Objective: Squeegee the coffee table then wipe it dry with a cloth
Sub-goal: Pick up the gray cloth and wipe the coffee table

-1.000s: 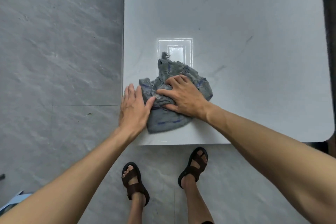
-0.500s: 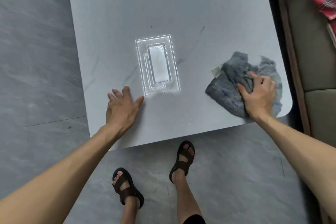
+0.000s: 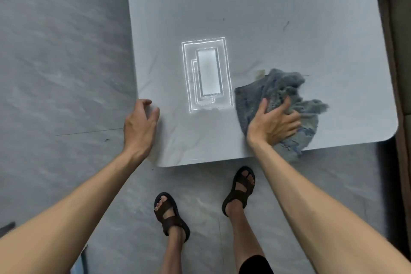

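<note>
The coffee table (image 3: 255, 6) has a pale grey marble-look top with rounded corners. A crumpled grey-blue cloth (image 3: 287, 95) lies near its front right corner, one fold hanging over the front edge. My right hand (image 3: 274, 123) presses flat on the cloth with fingers spread. My left hand (image 3: 140, 122) rests on the table's front left edge, fingers loosely curled, holding nothing. No squeegee is in view.
A bright rectangular light reflection (image 3: 206, 73) shows in the middle of the tabletop. My sandalled feet (image 3: 171, 213) stand on the grey floor just in front of the table. A brown sofa edge (image 3: 400, 51) runs along the table's right side.
My right hand carried the cloth from the front left to the front right corner, then slid it back a little to the left. My left hand shifted to the table's left edge.
</note>
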A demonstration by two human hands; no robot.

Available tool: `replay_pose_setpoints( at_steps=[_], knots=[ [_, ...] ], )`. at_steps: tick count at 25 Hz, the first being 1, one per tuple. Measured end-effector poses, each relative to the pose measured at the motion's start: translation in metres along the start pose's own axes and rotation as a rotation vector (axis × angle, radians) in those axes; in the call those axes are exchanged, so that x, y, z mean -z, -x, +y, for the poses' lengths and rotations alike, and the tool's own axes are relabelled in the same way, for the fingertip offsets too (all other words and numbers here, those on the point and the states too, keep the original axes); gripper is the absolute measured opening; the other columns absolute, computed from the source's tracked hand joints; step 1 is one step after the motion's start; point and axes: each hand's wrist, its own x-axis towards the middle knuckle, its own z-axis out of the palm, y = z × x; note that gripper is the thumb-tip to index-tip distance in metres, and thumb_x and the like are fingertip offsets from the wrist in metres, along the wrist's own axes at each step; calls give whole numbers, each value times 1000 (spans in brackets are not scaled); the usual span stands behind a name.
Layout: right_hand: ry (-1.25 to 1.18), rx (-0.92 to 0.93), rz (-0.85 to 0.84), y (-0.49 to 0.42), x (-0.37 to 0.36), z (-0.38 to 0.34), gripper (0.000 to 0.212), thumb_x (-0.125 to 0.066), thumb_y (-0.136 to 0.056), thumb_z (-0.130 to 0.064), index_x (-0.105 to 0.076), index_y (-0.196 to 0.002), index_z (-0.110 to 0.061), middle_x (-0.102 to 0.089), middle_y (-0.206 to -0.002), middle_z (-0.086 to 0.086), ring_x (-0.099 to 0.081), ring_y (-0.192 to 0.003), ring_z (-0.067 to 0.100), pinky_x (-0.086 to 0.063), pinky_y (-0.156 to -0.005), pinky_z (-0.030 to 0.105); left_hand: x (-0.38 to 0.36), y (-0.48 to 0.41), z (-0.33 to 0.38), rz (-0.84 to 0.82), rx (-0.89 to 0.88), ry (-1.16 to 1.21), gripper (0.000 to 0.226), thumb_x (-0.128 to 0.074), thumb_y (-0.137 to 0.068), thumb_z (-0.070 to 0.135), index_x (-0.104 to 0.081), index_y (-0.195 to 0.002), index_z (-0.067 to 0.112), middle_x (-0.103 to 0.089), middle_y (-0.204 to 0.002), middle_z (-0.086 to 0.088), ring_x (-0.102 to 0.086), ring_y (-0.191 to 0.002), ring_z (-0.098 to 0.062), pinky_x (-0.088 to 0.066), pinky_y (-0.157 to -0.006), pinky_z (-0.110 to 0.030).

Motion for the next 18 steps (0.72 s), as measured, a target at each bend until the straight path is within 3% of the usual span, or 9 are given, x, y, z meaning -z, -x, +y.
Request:
replay_pose_setpoints(
  at_steps=[4, 8, 13, 18],
  knots=[
    [-46, 357, -170, 89, -9, -39, 61, -48, -82, -66, -43, -133, -31, -49, -111, 12, -45, -98, 26, -39, -89, 43, 20, 4, -29, 17, 30, 38, 43, -46, -95, 39, -45, -131, 15, -54, -138, -5, -51, -123, -24, -37, -87, -28],
    [-12, 792, -349, 139, -12, -47, 67, -48, -77, -74, -48, -130, -33, -46, -110, 9, -41, -100, 24, -37, -93, 40, 28, 8, -50, -3, 48, 35, 48, -44, -96, 45, -40, -134, 16, -50, -141, -7, -50, -124, -27, -37, -90, -33],
    [-6, 1392, -448, 135, -14, -30, 71, -56, -71, -77, -55, -124, -31, -48, -106, 10, -43, -98, 27, -34, -94, 45, 15, 16, -52, 1, -27, -71, 51, -43, -95, 47, -35, -136, 17, -53, -136, -13, -55, -112, -32, -36, -82, -34],
    [-30, 1863, -585, 87, -9, -14, 60, -47, -84, -70, -52, -127, -29, -49, -103, 13, -43, -97, 29, -35, -94, 45, -18, 29, -20, -73, -134, -161, 47, -48, -94, 41, -38, -132, 17, -54, -133, -13, -52, -120, -31, -40, -96, -39]
  ],
)
